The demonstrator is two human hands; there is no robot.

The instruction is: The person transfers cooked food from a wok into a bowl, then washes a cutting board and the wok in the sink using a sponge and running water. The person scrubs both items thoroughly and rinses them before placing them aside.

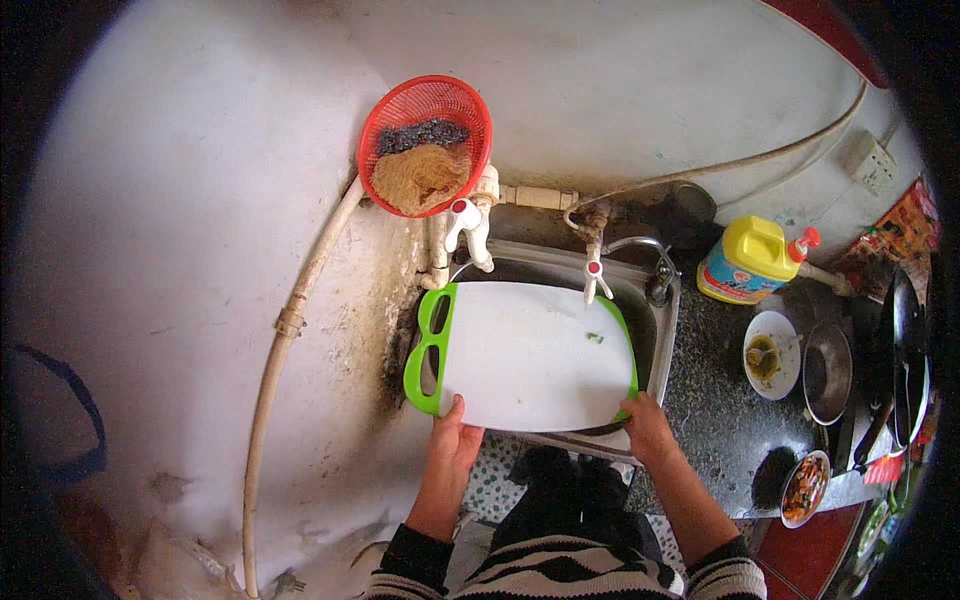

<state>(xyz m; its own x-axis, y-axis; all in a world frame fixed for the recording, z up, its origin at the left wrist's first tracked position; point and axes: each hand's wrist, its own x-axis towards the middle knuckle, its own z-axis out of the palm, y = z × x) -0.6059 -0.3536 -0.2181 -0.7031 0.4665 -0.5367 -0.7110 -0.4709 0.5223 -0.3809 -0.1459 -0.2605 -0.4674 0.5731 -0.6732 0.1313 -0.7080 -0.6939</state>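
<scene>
A white plastic cutting board (525, 352) with bright green ends lies across the top of a stainless steel sink (664, 360). My left hand (454, 439) grips its near edge at the left, thumb on top, close to the green handle (426, 367) with two openings. At the near right corner my right hand (646, 427) holds the green rim. A few green vegetable scraps (595, 338) stick to the board's upper right. Above that part is a white tap (594, 281) with a red-dotted handle. The board hides most of the sink basin.
A second white tap (472, 232) stands behind the board's left, below a red plastic basket (424, 146) holding scrubbers. On the granite counter (712, 420) are a yellow detergent jug (750, 262), a soiled white bowl (772, 356), a metal bowl (827, 373) and a bowl of food (806, 489).
</scene>
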